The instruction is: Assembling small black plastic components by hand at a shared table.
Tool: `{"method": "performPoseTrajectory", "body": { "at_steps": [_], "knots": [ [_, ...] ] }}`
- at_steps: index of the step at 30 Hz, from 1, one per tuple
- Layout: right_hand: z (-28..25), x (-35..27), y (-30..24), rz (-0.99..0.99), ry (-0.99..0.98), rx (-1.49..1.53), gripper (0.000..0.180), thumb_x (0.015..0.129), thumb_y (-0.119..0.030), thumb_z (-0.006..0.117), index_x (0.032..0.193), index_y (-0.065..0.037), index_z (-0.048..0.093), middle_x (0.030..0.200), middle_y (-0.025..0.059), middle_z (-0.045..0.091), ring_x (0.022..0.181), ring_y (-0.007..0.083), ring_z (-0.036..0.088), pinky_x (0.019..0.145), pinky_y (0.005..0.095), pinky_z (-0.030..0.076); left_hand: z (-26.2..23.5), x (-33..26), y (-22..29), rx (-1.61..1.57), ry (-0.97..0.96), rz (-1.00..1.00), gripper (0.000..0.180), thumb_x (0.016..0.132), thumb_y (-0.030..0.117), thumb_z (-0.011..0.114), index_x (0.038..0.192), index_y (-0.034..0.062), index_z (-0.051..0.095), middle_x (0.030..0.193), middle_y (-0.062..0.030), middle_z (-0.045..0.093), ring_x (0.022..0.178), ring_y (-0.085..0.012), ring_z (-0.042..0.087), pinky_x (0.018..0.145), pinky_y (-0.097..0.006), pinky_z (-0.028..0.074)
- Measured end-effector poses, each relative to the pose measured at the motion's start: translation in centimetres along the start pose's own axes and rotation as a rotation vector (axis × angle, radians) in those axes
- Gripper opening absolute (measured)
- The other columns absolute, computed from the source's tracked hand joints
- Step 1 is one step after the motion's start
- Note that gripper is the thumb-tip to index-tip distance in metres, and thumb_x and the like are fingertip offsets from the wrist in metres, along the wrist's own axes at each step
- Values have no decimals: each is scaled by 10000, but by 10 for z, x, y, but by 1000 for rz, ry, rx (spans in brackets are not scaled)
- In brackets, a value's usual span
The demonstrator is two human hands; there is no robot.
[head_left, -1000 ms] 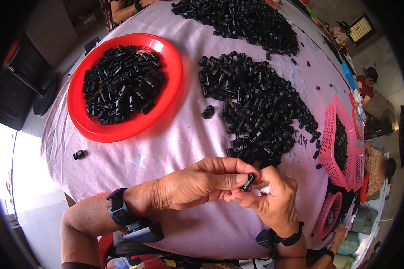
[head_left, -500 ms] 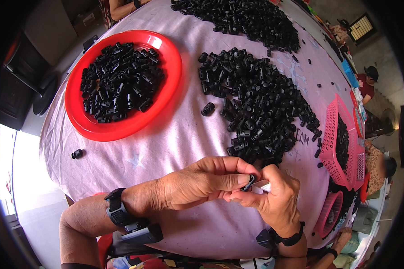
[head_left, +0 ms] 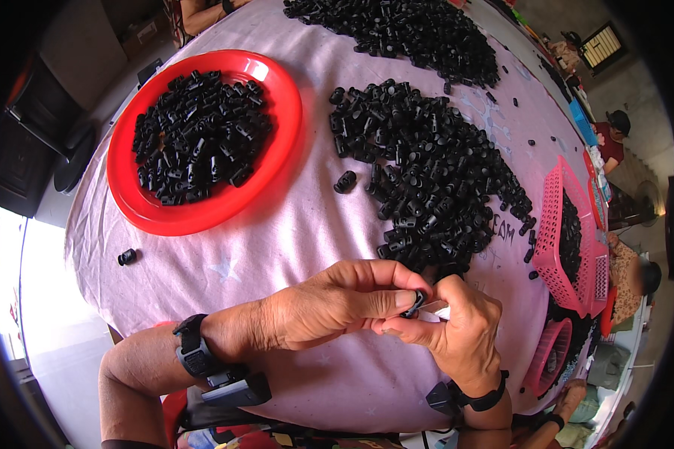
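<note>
Close to the near side of the table, my left hand (head_left: 344,303) pinches a small black plastic cord lock (head_left: 414,304) between thumb and fingertips. My right hand (head_left: 460,322) meets it there, its fingers closed around a thin, flat blade-like piece with a white part (head_left: 434,311). That piece points at the cord lock; whether they touch I cannot tell. Just beyond my hands spreads a heap of similar black cord locks (head_left: 434,172). A red round tray (head_left: 283,161) at the left bears another pile of them.
A pink-purple cloth (head_left: 292,396) covers the table. Single cord locks lie at the left (head_left: 127,257) and beside the heap (head_left: 345,182). Another heap (head_left: 404,37) is at the far side. Pink baskets (head_left: 550,239) stand at the right. Other people sit around the table.
Both hands keep nearly the same place and grip. The cord lock and the blade-like piece shift only very slightly.
</note>
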State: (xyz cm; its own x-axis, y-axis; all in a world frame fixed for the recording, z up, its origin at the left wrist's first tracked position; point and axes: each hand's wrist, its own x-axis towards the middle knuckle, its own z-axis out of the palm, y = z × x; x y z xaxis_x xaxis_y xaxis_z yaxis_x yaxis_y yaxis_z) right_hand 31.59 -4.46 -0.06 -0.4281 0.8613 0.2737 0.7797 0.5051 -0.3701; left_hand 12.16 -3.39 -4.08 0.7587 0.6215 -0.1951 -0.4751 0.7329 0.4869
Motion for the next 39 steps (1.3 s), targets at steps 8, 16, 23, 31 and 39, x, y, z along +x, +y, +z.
{"method": "performPoseTrajectory", "body": {
  "at_steps": [8,16,23,31,39],
  "knots": [
    [2,2,2,-90,62,-18,561,678,-572,758,638,-97,463,543,27,511,453,184,541,414,307,458,-2,0,-1,16,8,15,239,945,84,568,1181,51,568,1002,7,592,776,-56,485,697,-208,423],
    [2,4,1,-88,54,-22,558,677,-561,763,633,-96,458,542,29,511,459,185,547,416,306,460,-3,-3,3,29,-1,-27,246,959,91,537,1201,48,562,1163,-36,586,1055,-109,552,923,-255,450],
    [2,2,2,-89,45,-34,572,678,-570,756,618,-101,434,526,29,489,452,184,534,407,309,447,-2,0,0,65,15,-6,232,954,93,556,1182,52,562,1052,-8,585,924,-76,524,829,-229,443],
    [5,1,6,-112,56,-46,596,690,-594,733,589,-116,390,486,25,436,415,178,498,380,309,415,-6,-1,-1,61,7,-30,243,960,108,542,1191,35,557,1136,-38,589,1057,-111,548,936,-262,440],
    [5,1,8,-111,25,-25,569,698,-585,729,601,-111,429,486,24,447,423,180,520,385,311,417,-6,-1,0,85,-6,-20,234,964,113,536,1182,30,551,1116,-32,585,1045,-106,549,942,-268,435]
  ]
}}
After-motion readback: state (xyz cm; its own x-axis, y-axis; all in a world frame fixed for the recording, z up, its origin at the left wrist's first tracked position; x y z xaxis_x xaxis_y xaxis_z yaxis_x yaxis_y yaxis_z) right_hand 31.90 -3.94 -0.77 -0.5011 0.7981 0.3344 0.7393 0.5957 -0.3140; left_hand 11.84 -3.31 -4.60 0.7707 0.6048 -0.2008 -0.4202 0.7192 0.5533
